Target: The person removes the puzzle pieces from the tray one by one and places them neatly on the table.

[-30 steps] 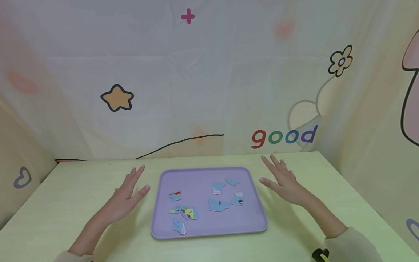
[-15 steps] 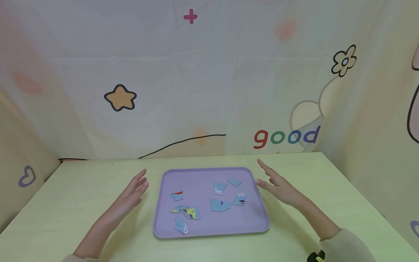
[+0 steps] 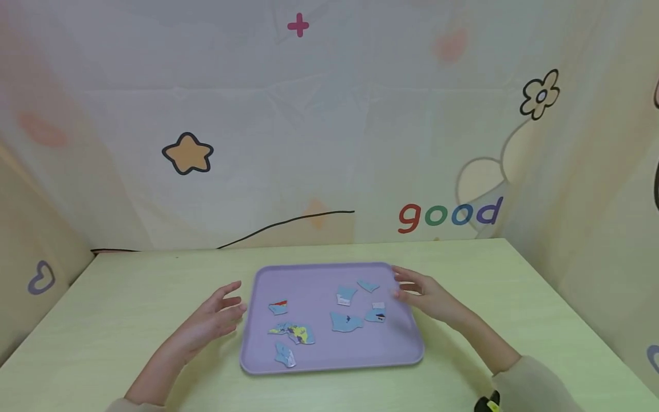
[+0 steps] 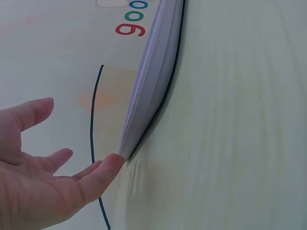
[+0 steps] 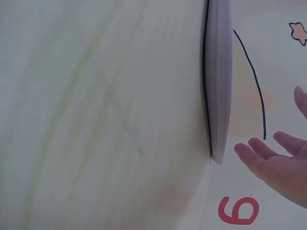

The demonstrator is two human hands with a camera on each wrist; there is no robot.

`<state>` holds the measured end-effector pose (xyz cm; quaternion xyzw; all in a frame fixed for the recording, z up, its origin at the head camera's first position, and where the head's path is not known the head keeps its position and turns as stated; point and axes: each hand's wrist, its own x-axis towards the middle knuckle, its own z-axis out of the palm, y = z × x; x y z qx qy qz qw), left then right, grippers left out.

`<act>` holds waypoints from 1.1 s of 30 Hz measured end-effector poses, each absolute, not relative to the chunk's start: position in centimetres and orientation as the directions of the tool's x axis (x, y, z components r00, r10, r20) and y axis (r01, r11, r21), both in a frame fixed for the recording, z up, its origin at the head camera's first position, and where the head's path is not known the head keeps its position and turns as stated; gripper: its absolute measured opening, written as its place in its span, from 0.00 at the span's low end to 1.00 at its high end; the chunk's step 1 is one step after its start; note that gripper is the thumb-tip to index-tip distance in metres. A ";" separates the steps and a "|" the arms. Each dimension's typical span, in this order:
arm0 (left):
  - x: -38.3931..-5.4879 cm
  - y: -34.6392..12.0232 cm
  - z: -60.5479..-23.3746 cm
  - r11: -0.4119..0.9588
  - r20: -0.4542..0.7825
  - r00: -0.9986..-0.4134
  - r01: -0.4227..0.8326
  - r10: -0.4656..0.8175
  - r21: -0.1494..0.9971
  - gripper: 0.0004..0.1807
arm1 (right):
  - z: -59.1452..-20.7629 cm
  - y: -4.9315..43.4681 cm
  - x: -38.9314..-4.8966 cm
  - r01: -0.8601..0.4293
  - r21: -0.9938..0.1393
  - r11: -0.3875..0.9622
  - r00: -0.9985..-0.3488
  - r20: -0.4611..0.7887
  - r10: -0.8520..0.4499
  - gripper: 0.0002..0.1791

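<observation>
Lilac tray (image 3: 314, 297), lower centre, seems being reached for: left hand (image 3: 213, 318) and right hand (image 3: 431, 298) flank it, apart, fingers loose, holding nothing; gripping would call for closing inward.

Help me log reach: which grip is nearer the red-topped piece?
Left. The left grip is beside the tray, left of the red-topped piece; the right grip is across the tray, at its right edge.

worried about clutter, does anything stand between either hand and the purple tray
Nothing visible does. The left hand is by the left edge of the tray, the right hand by its right edge; whether either touches it is unclear. The flat pieces lie on the tray, not in between.
</observation>
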<state>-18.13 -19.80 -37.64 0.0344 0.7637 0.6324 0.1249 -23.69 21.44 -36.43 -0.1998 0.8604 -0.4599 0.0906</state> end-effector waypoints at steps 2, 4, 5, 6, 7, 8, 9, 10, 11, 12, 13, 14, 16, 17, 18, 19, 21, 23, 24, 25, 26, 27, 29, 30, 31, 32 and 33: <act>-18.2 -19.8 -37.8 0.200 -0.152 -0.963 -0.107 0.224 0.974 0.37 | -36.6 21.4 -23.8 -0.252 -0.819 0.515 -0.908 0.016 -0.418 0.37; -18.3 -19.7 -37.9 0.203 -0.160 -0.960 -0.113 0.229 0.973 0.37 | -36.8 21.3 -23.9 -0.244 -0.817 0.522 -0.912 0.011 -0.410 0.37; -18.3 -19.7 -38.0 0.207 -0.163 -0.958 -0.115 0.235 0.972 0.37 | -36.9 21.3 -24.0 -0.248 -0.817 0.521 -0.911 0.014 -0.412 0.37; -18.4 -19.7 -38.0 0.208 -0.172 -0.956 -0.123 0.236 0.970 0.37 | -36.9 21.3 -24.1 -0.254 -0.816 0.519 -0.909 0.018 -0.417 0.36; -18.4 -19.6 -38.1 0.208 -0.179 -0.955 -0.130 0.238 0.969 0.37 | -37.0 21.3 -24.1 -0.259 -0.816 0.517 -0.906 0.020 -0.423 0.36; -18.4 -19.6 -38.1 0.211 -0.187 -0.953 -0.137 0.237 0.968 0.36 | -37.0 21.2 -24.2 -0.262 -0.816 0.516 -0.904 0.020 -0.428 0.35; -18.5 -19.5 -38.2 0.211 -0.193 -0.952 -0.144 0.238 0.967 0.36 | -37.1 21.1 -24.2 -0.261 -0.815 0.516 -0.902 0.015 -0.432 0.34; -18.5 -19.5 -38.3 0.210 -0.199 -0.950 -0.149 0.241 0.966 0.36 | -37.0 21.0 -24.2 -0.266 -0.814 0.516 -0.897 0.013 -0.442 0.33; -18.6 -19.5 -38.3 0.213 -0.205 -0.948 -0.153 0.244 0.965 0.36 | -37.0 20.9 -24.2 -0.271 -0.814 0.514 -0.891 0.010 -0.454 0.33; -18.7 -19.4 -38.4 0.218 -0.212 -0.946 -0.159 0.244 0.963 0.35 | -37.0 20.9 -24.2 -0.273 -0.810 0.520 -0.887 0.003 -0.461 0.32; -18.7 -19.4 -38.5 0.225 -0.217 -0.945 -0.162 0.245 0.961 0.35 | -37.0 20.7 -24.3 -0.273 -0.808 0.523 -0.883 -0.005 -0.469 0.32; -18.8 -19.4 -38.6 0.235 -0.220 -0.944 -0.161 0.248 0.958 0.35 | -37.0 20.6 -24.3 -0.275 -0.805 0.526 -0.878 -0.013 -0.479 0.31; -18.9 -19.4 -38.7 0.255 -0.232 -0.942 -0.168 0.242 0.952 0.33 | -37.1 20.4 -24.4 -0.279 -0.798 0.534 -0.868 -0.028 -0.495 0.31; -18.9 -19.4 -38.7 0.270 -0.236 -0.942 -0.169 0.239 0.948 0.33 | -37.2 20.4 -24.5 -0.279 -0.795 0.539 -0.864 -0.036 -0.501 0.30; -19.0 -19.4 -38.7 0.284 -0.238 -0.942 -0.168 0.235 0.944 0.32 | -37.3 20.3 -24.6 -0.279 -0.790 0.546 -0.861 -0.046 -0.506 0.30; -19.0 -19.4 -38.8 0.298 -0.241 -0.943 -0.167 0.230 0.940 0.32 | -37.3 20.2 -24.7 -0.280 -0.788 0.548 -0.857 -0.051 -0.512 0.30; -19.1 -19.3 -38.8 0.324 -0.246 -0.945 -0.168 0.217 0.931 0.30 | -37.5 20.2 -25.0 -0.284 -0.783 0.554 -0.853 -0.058 -0.518 0.29; -19.2 -19.3 -38.8 0.354 -0.247 -0.946 -0.162 0.208 0.921 0.30 | -37.7 20.1 -25.2 -0.291 -0.777 0.558 -0.851 -0.056 -0.523 0.28; -19.3 -19.3 -38.8 0.367 -0.247 -0.947 -0.160 0.205 0.916 0.30 | -37.7 20.1 -25.2 -0.298 -0.771 0.562 -0.850 -0.054 -0.524 0.28; -19.4 -19.2 -38.8 0.378 -0.249 -0.947 -0.159 0.201 0.912 0.30 | -37.8 20.0 -25.3 -0.301 -0.766 0.568 -0.850 -0.054 -0.524 0.27; -19.4 -19.2 -38.8 0.388 -0.250 -0.948 -0.159 0.197 0.908 0.30 | -37.8 20.0 -25.4 -0.303 -0.760 0.575 -0.851 -0.056 -0.522 0.26; -19.5 -19.2 -38.8 0.400 -0.251 -0.948 -0.157 0.195 0.903 0.30 | -37.8 19.9 -25.4 -0.304 -0.754 0.583 -0.853 -0.058 -0.519 0.26; -19.7 -19.2 -38.9 0.422 -0.247 -0.948 -0.143 0.202 0.895 0.30 | -37.8 19.6 -25.5 -0.305 -0.737 0.604 -0.857 -0.065 -0.511 0.25; -19.8 -19.2 -38.9 0.429 -0.248 -0.948 -0.142 0.201 0.892 0.30 | -37.8 19.4 -25.5 -0.309 -0.725 0.615 -0.858 -0.066 -0.509 0.24; -19.9 -19.2 -38.9 0.438 -0.245 -0.947 -0.134 0.208 0.889 0.30 | -37.8 19.3 -25.4 -0.308 -0.716 0.627 -0.862 -0.068 -0.502 0.24; -20.0 -19.3 -38.9 0.446 -0.244 -0.947 -0.129 0.210 0.886 0.30 | -37.7 19.1 -25.4 -0.308 -0.706 0.638 -0.867 -0.068 -0.494 0.23; -20.1 -19.3 -38.9 0.456 -0.241 -0.946 -0.120 0.216 0.882 0.30 | -37.7 19.0 -25.4 -0.310 -0.695 0.649 -0.871 -0.067 -0.487 0.23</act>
